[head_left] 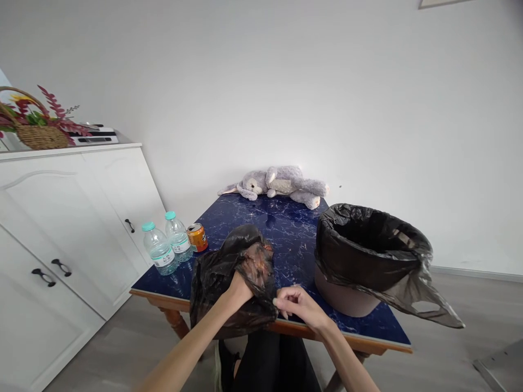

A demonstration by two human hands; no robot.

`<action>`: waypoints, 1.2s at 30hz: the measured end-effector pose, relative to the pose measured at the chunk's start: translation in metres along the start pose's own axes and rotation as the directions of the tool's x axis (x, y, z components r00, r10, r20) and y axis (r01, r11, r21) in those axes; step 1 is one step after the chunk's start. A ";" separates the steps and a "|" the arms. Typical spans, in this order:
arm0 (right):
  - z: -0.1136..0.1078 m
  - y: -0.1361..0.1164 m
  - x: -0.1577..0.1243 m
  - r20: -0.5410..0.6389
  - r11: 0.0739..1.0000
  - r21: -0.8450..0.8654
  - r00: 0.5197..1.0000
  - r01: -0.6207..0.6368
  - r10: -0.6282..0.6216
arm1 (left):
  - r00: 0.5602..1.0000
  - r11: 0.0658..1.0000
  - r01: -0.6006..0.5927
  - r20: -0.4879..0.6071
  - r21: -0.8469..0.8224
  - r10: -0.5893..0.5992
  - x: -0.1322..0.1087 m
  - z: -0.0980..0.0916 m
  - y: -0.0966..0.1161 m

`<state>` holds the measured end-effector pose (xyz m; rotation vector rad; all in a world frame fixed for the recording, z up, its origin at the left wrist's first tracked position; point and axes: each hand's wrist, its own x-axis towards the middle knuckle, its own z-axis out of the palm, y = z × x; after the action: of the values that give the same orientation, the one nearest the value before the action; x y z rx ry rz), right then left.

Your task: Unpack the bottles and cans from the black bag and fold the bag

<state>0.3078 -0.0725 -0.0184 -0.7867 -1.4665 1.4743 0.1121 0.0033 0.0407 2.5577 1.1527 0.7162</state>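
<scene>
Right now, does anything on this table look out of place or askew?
The bin stands on the table, and its black liner sits loose, one handle drooping past the table edge. A plush rabbit lies on its side at the far edge.

Blue marble tbl (286, 228): 2 bottles (158, 249), can (198, 237), plush (281, 184), bin (347, 298), blk bag (223, 272).

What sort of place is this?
Probably a room in a home: white cabinet with a flower basket on top, a plush toy on the blue marble-look table, and a bag-lined bin.
</scene>
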 end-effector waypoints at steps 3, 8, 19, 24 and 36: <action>0.001 0.005 0.003 -0.194 0.996 0.074 0.981 0.038 -0.023 | 0.998 0.999 0.035 0.059 0.031 -0.036 -0.027 -0.034 0.013; 0.000 0.005 0.005 -0.371 0.981 0.171 0.928 0.096 -0.026 | 0.970 0.979 0.181 0.145 0.091 -0.192 -0.075 -0.119 0.048; 0.001 0.008 0.006 -0.380 0.968 0.228 0.925 0.108 -0.013 | 0.723 0.669 0.672 -0.477 0.317 -0.500 -0.135 -0.186 -0.016; 0.002 0.008 0.006 -0.374 0.965 0.238 0.927 0.111 -0.014 | 0.680 0.545 0.731 -0.504 0.410 -0.533 -0.133 -0.181 -0.044; 0.006 0.001 0.002 -0.369 0.968 0.236 0.929 0.089 0.005 | 0.799 0.501 0.590 -0.366 0.633 -0.477 -0.070 -0.145 -0.082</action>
<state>0.3019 -0.0733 -0.0188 -0.8169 -0.9887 1.3577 -0.0558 0.0079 0.1066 2.3895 2.5747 0.2943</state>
